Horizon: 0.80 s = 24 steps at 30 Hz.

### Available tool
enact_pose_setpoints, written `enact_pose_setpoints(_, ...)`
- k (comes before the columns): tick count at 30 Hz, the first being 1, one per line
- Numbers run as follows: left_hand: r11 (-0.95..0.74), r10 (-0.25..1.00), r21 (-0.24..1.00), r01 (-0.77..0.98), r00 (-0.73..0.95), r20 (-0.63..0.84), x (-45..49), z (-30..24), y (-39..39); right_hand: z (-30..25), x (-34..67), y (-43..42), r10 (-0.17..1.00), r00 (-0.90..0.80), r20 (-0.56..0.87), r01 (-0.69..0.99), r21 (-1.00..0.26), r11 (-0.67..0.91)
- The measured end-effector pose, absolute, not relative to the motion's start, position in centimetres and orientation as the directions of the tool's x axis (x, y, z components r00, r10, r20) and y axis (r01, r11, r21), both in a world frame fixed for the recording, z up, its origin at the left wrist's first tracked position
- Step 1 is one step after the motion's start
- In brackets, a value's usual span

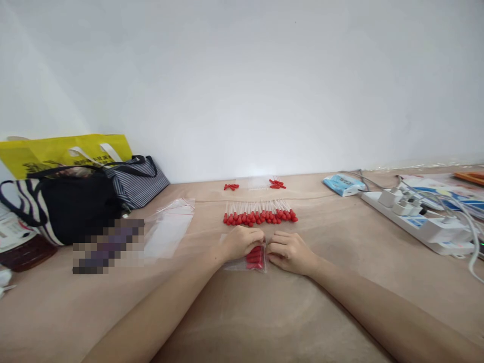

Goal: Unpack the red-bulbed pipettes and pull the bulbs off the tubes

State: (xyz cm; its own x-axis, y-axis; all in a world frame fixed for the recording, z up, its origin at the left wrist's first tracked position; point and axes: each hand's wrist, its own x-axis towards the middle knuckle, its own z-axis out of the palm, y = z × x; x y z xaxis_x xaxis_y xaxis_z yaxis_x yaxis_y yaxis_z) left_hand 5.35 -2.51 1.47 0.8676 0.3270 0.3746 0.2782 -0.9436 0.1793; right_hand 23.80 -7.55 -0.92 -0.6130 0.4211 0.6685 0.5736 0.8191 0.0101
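1. Bare counter [242,322] is stretching open between the two forearms, right down to the near edge.
2. A row of red-tipped sticks [260,216] is lying just beyond the left hand [240,243] and right hand [289,251], barring a straight reach forward. Both hands are pinching a small clear bag [254,259].
3. Flat clear sleeves [168,227] and a cluster of handbags [75,201] are crowding the left side.
4. A power strip [419,224] with trailing cables is blocking the right side, well apart from the hands.
5. A narrow open strip is running between the stick row and the loose red caps [277,184] near the wall.

Red-tipped droppers [260,217], yellow bag [56,151], striped bag [138,184], white power strip [419,222]
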Motion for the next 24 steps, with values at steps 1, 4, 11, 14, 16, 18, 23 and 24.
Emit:
enact_pose_setpoints(1, -0.940, 0.338, 0.180, 0.290, 0.866, 0.370, 5.32, 1.41, -2.47, -0.92, 23.80, -7.57, 0.428, -0.607, 0.670, 0.578, 0.002, 0.816)
enact_pose_setpoints(4, -0.934, 0.355, 0.175, 0.311, 0.866, 0.353, 5.25, 1.28, -2.36, -0.95, 23.80, -7.62, 0.450, -0.587, 0.674, 0.598, -0.015, 0.802)
enact_pose_setpoints(11, -0.938, 0.346, 0.161, 0.308, 0.864, 0.366, 5.39, 1.61, -2.41, -1.01, 23.86, -7.39, 0.374, -0.580, 0.723, 0.638, 0.118, 0.761)
enact_pose_setpoints(14, -0.958, 0.285, 0.136, 0.251, 0.873, 0.397, 5.32, 1.70, -2.20, -0.92, 23.96, -7.24, 0.334, -0.623, 0.707, 0.618, 0.184, 0.765)
enact_pose_setpoints(16, -0.970, 0.243, 0.121, 0.211, 0.864, 0.440, 5.21, 1.54, -1.93, -0.90, 24.02, -7.19, 0.325, -0.642, 0.694, 0.597, 0.187, 0.780)
enact_pose_setpoints(18, -0.977, 0.214, 0.110, 0.184, 0.845, 0.490, 5.11, 1.27, -1.69, -0.94, 24.03, -7.18, 0.325, -0.635, 0.701, 0.594, 0.174, 0.786)
enact_pose_setpoints(23, -0.981, 0.188, 0.059, 0.184, 0.830, 0.525, 5.15, 1.08, -1.73, -1.15, 23.89, -7.30, 0.309, -0.590, 0.746, 0.608, 0.159, 0.778)
enact_pose_setpoints(24, -0.981, 0.183, 0.041, 0.189, 0.837, 0.515, 5.18, 1.16, -1.82, -1.20, 23.87, -7.32, 0.291, -0.582, 0.760, 0.602, 0.161, 0.782)
